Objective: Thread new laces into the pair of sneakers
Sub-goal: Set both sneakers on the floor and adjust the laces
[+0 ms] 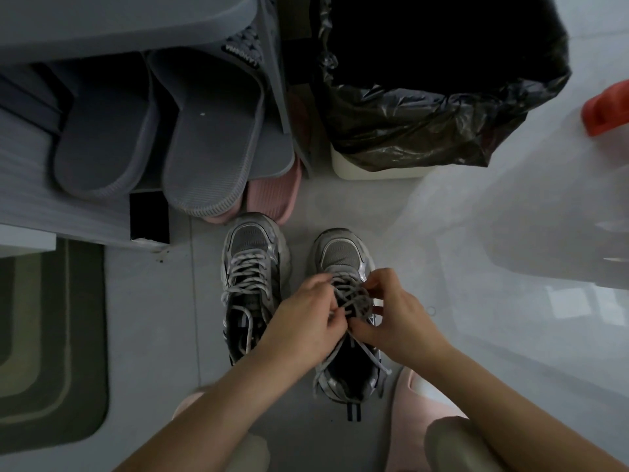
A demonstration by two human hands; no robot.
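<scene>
Lacing the right sneaker (340, 255), set on the floor (153, 335) at 5 o'clock of frame centre, toe toward 12. Judging by the crossings, up near the top eyelets, with loose ends trailing toward 6 past the collar. Just beside it at 9 o'clock, the left sneaker (248, 240), seemingly laced through but not tied. Reaching in from 7 with the left hand (303, 318), pinching the grey lace (354, 299) over the tongue with curled fingers. Coming in from 5 with the right hand (394, 318), nipping the same lace on its 3 o'clock side. Next, probably: draw the slack through, feed a tip into the next eyelet, keep both ends even.
</scene>
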